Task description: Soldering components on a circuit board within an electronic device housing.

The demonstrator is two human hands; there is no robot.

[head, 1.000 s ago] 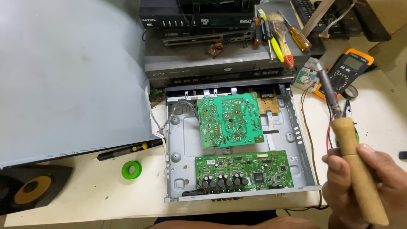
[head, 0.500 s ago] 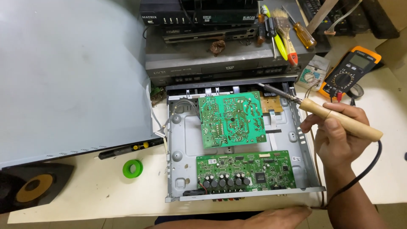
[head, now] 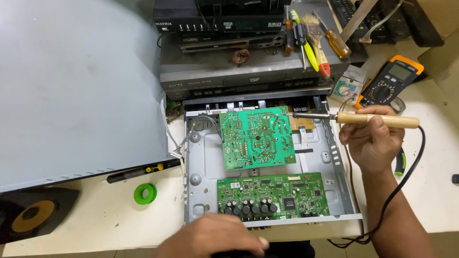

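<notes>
Over the green board point(head: 256, 137), right hand point(head: 373, 141) fingers clamp the soldering iron point(head: 363, 118) — left hand point(head: 213, 239) fingers together.

Right hand point(head: 373, 141) raised, grip closed; left hand point(head: 213, 237) low, apparently resting, fingers curled.

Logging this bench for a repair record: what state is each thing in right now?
Right hand: gripping the soldering iron's handle.
Wooden-handled soldering iron: held level, tip at the upper board's right edge.
Left hand: resting at the chassis's front edge.
Grey metal chassis: lid off, open.
Upper green circuit board: solder side up.
Lower green circuit board: component side up.
Orange multimeter: lying flat, display blank.
</notes>
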